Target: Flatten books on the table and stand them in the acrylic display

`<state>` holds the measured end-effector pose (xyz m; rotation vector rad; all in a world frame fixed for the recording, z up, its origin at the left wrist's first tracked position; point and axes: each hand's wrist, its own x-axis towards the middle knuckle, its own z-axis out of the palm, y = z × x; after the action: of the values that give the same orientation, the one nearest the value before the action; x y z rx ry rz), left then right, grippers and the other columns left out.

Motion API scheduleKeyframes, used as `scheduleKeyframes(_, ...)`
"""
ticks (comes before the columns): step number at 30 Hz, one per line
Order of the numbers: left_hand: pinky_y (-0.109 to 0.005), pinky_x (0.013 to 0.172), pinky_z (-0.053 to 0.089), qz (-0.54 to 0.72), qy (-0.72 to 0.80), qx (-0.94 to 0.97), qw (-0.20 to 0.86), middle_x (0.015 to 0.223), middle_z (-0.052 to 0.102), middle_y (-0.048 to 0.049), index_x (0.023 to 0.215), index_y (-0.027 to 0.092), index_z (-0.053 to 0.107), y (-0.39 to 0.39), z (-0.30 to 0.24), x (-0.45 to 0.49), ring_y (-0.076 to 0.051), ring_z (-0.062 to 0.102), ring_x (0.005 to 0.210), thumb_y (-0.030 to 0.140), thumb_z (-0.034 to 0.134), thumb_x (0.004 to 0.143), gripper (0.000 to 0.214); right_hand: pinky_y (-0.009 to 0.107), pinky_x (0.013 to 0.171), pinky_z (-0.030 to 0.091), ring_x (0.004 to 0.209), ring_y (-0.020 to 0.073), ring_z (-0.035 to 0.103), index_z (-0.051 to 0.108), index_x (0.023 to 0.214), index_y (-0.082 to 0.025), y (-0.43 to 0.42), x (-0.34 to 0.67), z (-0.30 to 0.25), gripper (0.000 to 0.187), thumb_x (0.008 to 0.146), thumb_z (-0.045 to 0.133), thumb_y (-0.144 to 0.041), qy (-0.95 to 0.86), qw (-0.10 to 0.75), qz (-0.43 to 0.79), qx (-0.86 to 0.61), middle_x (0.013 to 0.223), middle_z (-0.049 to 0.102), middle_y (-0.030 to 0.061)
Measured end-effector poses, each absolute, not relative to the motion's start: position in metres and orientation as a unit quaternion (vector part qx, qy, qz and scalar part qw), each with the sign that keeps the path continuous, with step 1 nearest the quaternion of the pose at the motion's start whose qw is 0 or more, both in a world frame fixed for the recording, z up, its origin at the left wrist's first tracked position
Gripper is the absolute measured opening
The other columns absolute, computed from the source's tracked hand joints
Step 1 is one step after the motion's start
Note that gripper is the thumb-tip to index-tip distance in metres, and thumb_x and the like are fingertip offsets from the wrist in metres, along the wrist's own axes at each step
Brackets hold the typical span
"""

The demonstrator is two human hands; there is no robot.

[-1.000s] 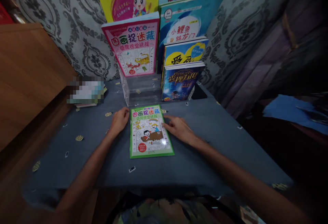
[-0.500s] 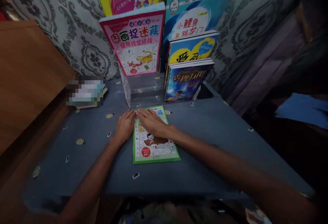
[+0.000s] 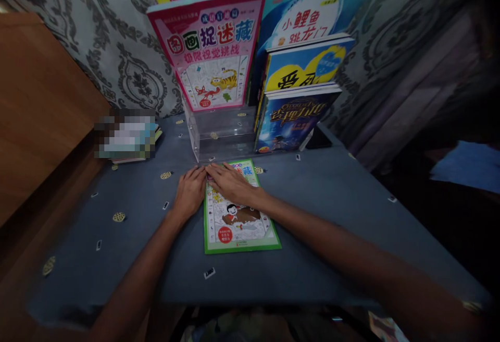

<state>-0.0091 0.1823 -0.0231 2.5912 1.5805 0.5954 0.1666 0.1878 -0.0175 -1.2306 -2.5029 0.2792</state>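
Observation:
A thin book with a green border and a picture cover [image 3: 242,236] lies flat on the blue-grey tablecloth in front of me. My right hand [image 3: 231,184] rests palm down over the upper left of its cover, fingers stretched out, hiding part of the title. Beside the book's upper left edge, my left hand [image 3: 190,192] lies on the cloth with fingers extended, its fingertips close to or touching those of the right. Neither hand grips anything that I can see.
Behind the hands a clear acrylic stand [image 3: 222,146] holds a pink book [image 3: 219,52]. To its right stand a blue book [image 3: 295,118] and several others. A blurred-out stack [image 3: 128,136] sits at the left, next to a wooden panel [image 3: 42,107]. A patterned curtain [image 3: 128,34] hangs behind.
The view has tilted down and come slightly nearer, so the standing books look larger. Both hands keep their places at the green-bordered book.

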Motion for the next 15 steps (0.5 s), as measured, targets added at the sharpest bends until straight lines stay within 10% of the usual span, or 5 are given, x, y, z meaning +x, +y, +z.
scheduleKeyframes(15, -0.047, 0.107, 0.046, 0.139, 0.528, 0.837, -0.010, 0.144, 0.061, -0.0100, 0.132, 0.018, 0.063, 0.180, -0.019, -0.007, -0.028, 0.053, 0.135, 0.022, 0.042, 0.102, 0.037, 0.051, 0.122, 0.033, 0.144, 0.0273, 0.044, 0.049, 0.145, -0.016, 0.169, 0.232, -0.023, 0.045, 0.103, 0.046, -0.031, -0.849, 0.172, 0.095, -0.490, 0.150, 0.054, 0.0154)
